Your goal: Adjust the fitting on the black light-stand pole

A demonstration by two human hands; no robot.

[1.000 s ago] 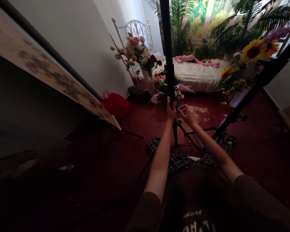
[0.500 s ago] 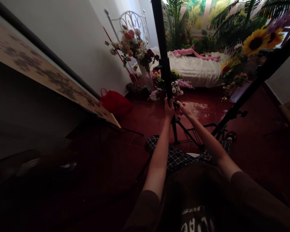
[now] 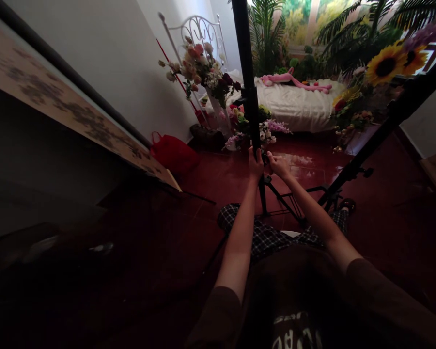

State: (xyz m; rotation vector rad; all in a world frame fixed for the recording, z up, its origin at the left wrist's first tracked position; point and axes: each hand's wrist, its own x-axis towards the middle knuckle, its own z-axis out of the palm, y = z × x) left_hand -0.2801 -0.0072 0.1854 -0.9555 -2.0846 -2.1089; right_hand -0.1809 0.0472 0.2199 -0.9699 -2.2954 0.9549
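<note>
A black tripod-style stand (image 3: 252,104) rises upright in front of me, its legs spread on the red floor below. My left hand (image 3: 256,164) is wrapped round the pole low down, just above the legs. On the pole's right side my right hand (image 3: 278,165) has its fingers closed at a small dark knob (image 3: 265,157), which is mostly hidden by the fingertips. A second black stand (image 3: 376,133) leans across the right of the view, with a knob on its side.
Behind the pole are flower bunches (image 3: 207,68), a white metal bedstead (image 3: 198,29) and a bed with white cloth (image 3: 298,104) bearing a pink plush toy (image 3: 294,80). A red bag (image 3: 174,152) sits by the left wall. Sunflowers (image 3: 385,65) stand at right; a painted scroll (image 3: 83,114) slants at left.
My right hand's fingers have shifted slightly at the knob, turning a little. My left hand keeps its grip on the pole, and the view has moved very slightly.
</note>
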